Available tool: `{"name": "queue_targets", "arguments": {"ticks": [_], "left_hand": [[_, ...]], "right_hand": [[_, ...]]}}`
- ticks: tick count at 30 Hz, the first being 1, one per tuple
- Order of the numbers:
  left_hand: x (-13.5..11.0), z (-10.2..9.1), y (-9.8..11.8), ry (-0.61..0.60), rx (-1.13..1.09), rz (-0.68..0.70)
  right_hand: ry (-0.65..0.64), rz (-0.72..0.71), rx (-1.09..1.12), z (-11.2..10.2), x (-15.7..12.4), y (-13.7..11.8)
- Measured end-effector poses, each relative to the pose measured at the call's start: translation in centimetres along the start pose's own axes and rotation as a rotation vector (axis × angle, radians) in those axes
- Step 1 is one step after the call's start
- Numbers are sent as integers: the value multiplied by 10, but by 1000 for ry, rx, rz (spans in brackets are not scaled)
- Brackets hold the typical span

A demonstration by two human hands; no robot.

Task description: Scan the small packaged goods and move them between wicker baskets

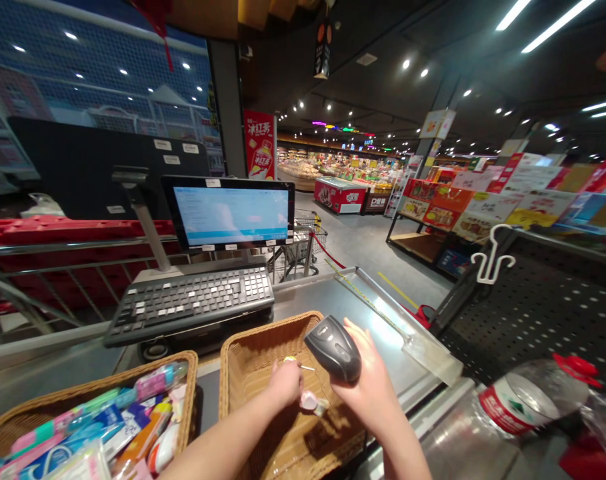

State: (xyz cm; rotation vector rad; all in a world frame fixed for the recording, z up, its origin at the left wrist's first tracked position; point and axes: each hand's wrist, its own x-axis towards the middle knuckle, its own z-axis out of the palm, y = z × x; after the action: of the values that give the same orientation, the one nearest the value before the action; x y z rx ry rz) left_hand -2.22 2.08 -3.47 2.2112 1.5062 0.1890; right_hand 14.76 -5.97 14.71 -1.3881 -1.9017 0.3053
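Supermarket spotlights shine over a metal checkout counter. Take the near wicker basket as the dial, twelve pointing away from the person. Boxed goods are stacked between one and two, a lit monitor faces us from eleven, and a keyboard sits nearer at ten. At nine, a second basket is heaped with colourful packets; at three stands a clear jar with a red lid.

I see the right hand clamped round a black scanner, held over the wicker basket towards one o'clock. The left hand reaches into the basket, fingers curled, beside a white stick with a yellow end; whether they pinch it, I can't tell. Just at that hand's four o'clock is a pinkish wrapped piece.
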Motion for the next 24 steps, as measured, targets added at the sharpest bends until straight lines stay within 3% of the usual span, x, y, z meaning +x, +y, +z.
{"name": "queue_targets", "arguments": {"ticks": [2,6,8,11,18,24], "left_hand": [[-2,-18,7,35,15,-15],[-17,-63,14,151,21,89],[-31,-88,14,290,12,184],[-54,-125,10,454,-4,184],[-108,-201,-20,723,-122,44],[-147,-238,-56,910,-177,-29]], "right_hand": [[0,-5,0,0,0,0],[6,-25,-9,2,1,-1],[12,-41,-10,4,2,-4],[35,-69,-13,7,4,-9],[80,-169,-31,13,11,-29],[54,-221,-60,21,15,-46]]}}
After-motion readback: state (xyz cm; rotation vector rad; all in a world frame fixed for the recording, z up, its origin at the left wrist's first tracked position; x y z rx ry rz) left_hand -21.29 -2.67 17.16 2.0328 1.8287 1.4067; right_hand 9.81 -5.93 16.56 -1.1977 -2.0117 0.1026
